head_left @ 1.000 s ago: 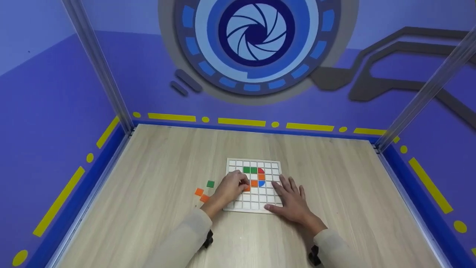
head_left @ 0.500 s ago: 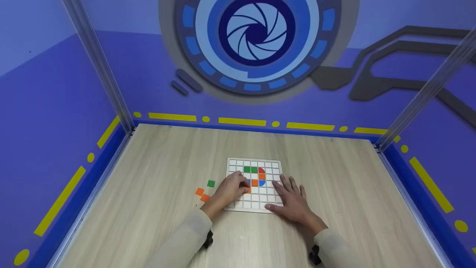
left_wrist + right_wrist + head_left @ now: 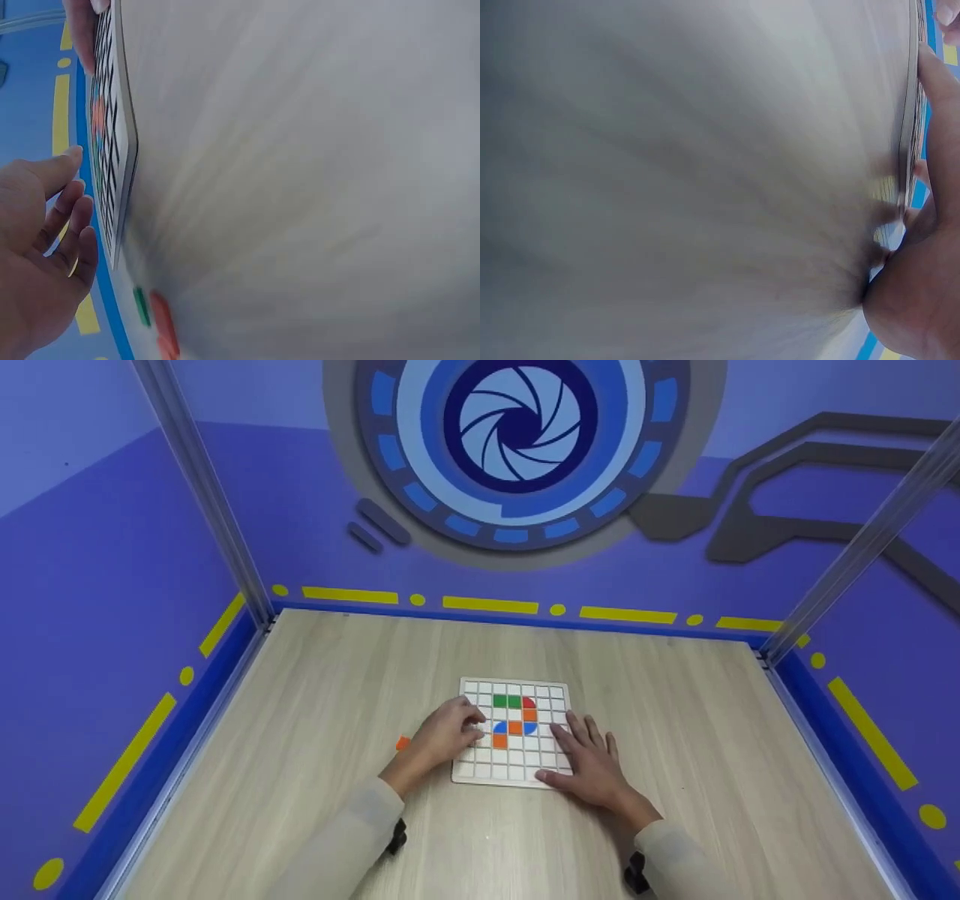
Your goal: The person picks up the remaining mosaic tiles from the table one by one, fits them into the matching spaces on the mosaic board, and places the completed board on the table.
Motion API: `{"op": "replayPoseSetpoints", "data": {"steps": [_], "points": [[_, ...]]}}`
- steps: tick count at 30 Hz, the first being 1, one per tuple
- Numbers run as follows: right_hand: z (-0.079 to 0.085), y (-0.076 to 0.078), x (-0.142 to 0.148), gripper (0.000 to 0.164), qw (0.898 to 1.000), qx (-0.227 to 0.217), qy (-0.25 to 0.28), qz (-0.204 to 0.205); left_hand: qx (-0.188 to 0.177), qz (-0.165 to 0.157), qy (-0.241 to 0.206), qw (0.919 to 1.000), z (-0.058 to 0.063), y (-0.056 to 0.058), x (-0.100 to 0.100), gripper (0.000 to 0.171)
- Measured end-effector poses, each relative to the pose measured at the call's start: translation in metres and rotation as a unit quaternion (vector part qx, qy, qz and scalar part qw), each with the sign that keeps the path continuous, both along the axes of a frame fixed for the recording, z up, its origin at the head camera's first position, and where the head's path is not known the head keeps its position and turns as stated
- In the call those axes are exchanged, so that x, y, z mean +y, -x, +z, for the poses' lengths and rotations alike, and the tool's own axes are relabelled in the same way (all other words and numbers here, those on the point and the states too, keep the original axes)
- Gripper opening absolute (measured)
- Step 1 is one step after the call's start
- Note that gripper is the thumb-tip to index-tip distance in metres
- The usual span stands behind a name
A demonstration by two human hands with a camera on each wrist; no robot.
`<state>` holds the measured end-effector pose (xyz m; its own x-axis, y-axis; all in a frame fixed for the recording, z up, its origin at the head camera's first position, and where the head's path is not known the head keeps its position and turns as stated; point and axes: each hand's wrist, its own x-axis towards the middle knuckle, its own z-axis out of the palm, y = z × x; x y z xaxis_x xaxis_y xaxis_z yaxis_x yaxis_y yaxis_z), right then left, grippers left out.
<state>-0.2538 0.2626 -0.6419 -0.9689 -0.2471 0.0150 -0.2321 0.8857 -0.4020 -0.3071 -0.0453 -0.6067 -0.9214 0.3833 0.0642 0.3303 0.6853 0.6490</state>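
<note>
A white grid board (image 3: 517, 771) lies on the table. On it, green tiles (image 3: 508, 701), a red quarter-round tile (image 3: 529, 703), orange tiles (image 3: 515, 728) and blue quarter-round tiles (image 3: 531, 728) form a bent line. Its lowest piece is an orange square tile (image 3: 499, 742). My left hand (image 3: 445, 729) hovers at the board's left edge, fingers relaxed; the left wrist view shows nothing between thumb and fingers. My right hand (image 3: 592, 765) rests spread on the board's right edge, thumb near the lower right corner.
Left of the board, a loose orange tile (image 3: 403, 743) shows beside my left wrist. The left wrist view also has a loose green tile (image 3: 142, 306) near orange ones (image 3: 163, 322). Blue walls (image 3: 480, 562) enclose the wooden table (image 3: 352, 675) at back and sides.
My left hand has let go of the lowest orange tile and moved left, uncovering it and a blue quarter-round tile. It now hides the loose green tile. The right hand stays put.
</note>
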Motion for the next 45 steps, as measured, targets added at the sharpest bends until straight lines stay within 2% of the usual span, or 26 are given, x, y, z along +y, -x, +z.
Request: {"op": "replayPoseSetpoints", "data": {"steps": [9, 18, 22, 28, 35, 45], "points": [[-0.002, 0.0, 0.0, 0.101, 1.0, 0.023, 0.006, 0.004, 0.017, 0.008, 0.011, 0.9998, 0.004, 0.006, -0.045, 0.03], [-0.002, 0.0, 0.001, 0.102, 1.0, 0.024, -0.002, 0.002, 0.007, 0.051, 0.032, 0.9981, 0.002, 0.007, -0.075, 0.034], [-0.001, -0.001, 0.001, 0.1, 1.0, 0.029, 0.003, 0.002, -0.002, 0.055, 0.031, 0.998, 0.0, 0.005, -0.08, 0.034], [0.0, -0.001, 0.001, 0.102, 1.0, 0.01, -0.002, 0.006, -0.009, 0.05, 0.052, 0.9973, -0.003, 0.003, -0.082, 0.027], [-0.001, -0.001, 0.0, 0.101, 1.0, 0.012, 0.009, 0.002, -0.016, 0.048, 0.047, 0.9976, -0.003, 0.004, -0.081, 0.016], [-0.001, 0.0, 0.002, 0.102, 1.0, 0.006, 0.004, 0.0, -0.017, 0.047, 0.03, 0.9983, -0.005, 0.006, -0.079, 0.013]]}}
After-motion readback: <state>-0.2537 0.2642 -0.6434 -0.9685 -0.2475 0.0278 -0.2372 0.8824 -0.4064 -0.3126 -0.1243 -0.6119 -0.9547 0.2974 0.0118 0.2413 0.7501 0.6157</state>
